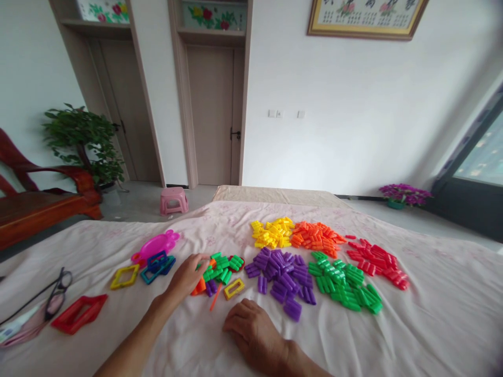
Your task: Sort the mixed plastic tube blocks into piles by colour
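Note:
My left hand (188,273) reaches over a small mixed pile of plastic building pieces, its fingers stretched towards the green pieces (223,263) and touching the pile's left edge. Orange pieces (199,286) and purple pieces (211,287) lie in that pile too, partly hidden by the hand. My right hand (255,332) rests on the cloth with curled fingers; nothing shows in them. Just beyond it lie a yellow frame-shaped piece (234,288) and a thin orange stick (215,297). A heap of purple pieces (281,275) is to its upper right.
Yellow (273,233), orange (317,236), red (379,260) and green (343,283) heaps spread across the right of the cloth (424,314). Leftward are a pink tray (157,246), blue frames (157,267), a yellow frame (124,277), a red frame (79,313) and glasses (57,296).

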A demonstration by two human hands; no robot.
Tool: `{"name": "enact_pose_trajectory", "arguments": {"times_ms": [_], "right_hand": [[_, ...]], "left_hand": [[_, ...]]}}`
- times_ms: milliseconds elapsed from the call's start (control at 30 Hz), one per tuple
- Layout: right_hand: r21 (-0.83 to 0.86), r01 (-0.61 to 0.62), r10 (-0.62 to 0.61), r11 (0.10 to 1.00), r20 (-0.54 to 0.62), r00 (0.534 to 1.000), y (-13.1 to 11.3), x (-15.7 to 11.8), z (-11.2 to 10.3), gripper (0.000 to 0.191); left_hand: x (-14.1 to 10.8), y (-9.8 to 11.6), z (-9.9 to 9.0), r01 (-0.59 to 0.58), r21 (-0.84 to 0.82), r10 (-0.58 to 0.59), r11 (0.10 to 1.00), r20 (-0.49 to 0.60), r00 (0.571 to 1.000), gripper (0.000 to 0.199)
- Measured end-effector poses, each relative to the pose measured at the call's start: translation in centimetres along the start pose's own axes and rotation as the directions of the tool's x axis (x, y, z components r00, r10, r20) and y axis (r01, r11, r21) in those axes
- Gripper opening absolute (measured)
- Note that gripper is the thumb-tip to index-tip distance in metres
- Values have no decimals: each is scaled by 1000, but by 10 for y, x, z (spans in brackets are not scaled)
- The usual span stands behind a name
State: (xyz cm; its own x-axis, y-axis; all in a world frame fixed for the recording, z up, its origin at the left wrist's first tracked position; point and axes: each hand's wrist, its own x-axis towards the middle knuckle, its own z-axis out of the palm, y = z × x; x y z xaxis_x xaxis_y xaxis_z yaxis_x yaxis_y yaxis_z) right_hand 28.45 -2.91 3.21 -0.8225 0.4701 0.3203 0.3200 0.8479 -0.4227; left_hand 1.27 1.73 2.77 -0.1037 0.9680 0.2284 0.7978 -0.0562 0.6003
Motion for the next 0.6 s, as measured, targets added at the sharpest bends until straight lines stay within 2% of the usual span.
{"name": "enact_pose_trajectory", "arguments": {"times_ms": [133, 233, 433, 533, 600], "right_hand": [[-6, -53, 53, 999, -24, 998, -2, -1, -2, 23], [-43, -130, 129, 991, -26, 991, -3, 8, -15, 26], [-241, -306, 277, 921, -146, 950, 17, 57, -43, 33], [-343, -365, 325, 866, -170, 930, 35, 82, -40, 34], [-400, -391, 369, 829, -133, 920, 43, 93, -35, 35]], "left_hand": [[-26, -25, -4, 10, 10, -9, 1000, -105, 994, 41], [-38, -37, -3, -6, 14, 8, 1000, -149, 989, 38], [-38, -40, 0, -56, 31, 61, 998, -184, 981, 38], [-36, -42, 1, -70, 46, 77, 996, -189, 979, 38], [-36, -44, 2, -74, 58, 83, 996, -191, 978, 38]]}}
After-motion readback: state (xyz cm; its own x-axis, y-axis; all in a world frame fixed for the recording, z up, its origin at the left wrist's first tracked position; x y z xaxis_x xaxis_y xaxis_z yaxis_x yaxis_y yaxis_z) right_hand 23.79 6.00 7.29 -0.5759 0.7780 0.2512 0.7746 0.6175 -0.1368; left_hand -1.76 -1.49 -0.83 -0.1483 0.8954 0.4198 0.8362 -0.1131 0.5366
